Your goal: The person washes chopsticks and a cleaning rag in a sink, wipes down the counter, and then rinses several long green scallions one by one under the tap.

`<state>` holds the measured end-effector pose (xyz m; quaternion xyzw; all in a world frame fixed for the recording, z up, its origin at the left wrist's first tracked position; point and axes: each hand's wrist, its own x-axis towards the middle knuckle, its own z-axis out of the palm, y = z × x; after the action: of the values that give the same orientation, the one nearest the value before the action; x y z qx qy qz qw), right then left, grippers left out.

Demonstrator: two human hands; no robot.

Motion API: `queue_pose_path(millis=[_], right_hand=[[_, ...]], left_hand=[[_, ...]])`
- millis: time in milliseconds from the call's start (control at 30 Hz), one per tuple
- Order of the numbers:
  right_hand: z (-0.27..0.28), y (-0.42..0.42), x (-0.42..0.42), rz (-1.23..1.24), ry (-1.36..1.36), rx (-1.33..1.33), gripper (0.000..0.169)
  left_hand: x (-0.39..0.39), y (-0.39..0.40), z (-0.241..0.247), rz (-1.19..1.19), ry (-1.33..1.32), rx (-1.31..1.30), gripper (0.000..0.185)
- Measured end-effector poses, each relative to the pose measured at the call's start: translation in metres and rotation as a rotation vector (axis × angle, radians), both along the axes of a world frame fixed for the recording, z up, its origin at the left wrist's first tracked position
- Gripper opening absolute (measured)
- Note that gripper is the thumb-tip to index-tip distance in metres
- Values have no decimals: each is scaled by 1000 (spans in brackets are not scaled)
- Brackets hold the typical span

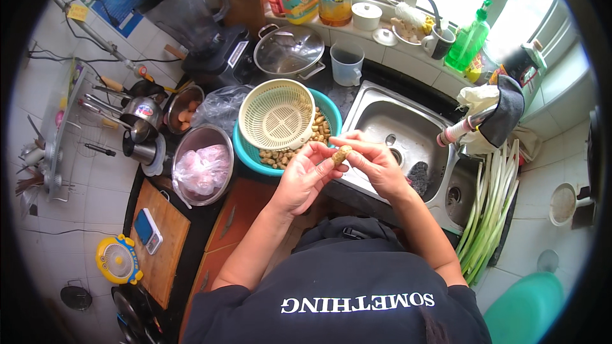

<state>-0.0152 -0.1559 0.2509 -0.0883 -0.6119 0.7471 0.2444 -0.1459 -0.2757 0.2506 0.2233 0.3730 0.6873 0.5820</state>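
Note:
Between the fingertips of both hands is one unshelled peanut [341, 155]. My left hand [306, 179] pinches it from the left with thumb and fingers, and my right hand [375, 162] grips its other end. Just beyond the hands, a turquoise plastic basin [241, 147] holds many unshelled peanuts [277, 158]. A cream plastic colander [277, 114] rests tilted over the basin and hides part of them. Whether the colander holds anything small cannot be told.
A stainless steel sink [370, 100] lies to the right, with scallions [487, 210] beyond it. Left of the basin stands a metal bowl [229, 172] with a plastic bag. A lidded pot [289, 50] and a plastic measuring jug [346, 64] stand behind.

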Motion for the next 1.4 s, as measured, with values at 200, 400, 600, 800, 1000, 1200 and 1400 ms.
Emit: queue_pose_path(millis=[200,400,600,800,1000,1200,1400], right_hand=[[-13,11,12,-100,75,-18,21],[-50,-1,8,-557,114,-268,27],[-91,47,28,-487,404,-1242,29],[-76,29,31,-335,367,-1396,33],[-68,34,32,-356,267,-1265,39],[-58,44,31,-361,279,-907,41],[-48,27,38,-432,71,-289,32]], left_hand=[[11,28,-13,-72,-144,-42,22],[48,81,-51,-41,-448,-70,26],[55,115,-69,-97,-182,-114,16],[55,107,-77,32,629,48,37],[45,88,-52,-127,1197,164,19],[39,87,-40,-164,781,135,21],[41,88,-37,-74,-13,49,18]])
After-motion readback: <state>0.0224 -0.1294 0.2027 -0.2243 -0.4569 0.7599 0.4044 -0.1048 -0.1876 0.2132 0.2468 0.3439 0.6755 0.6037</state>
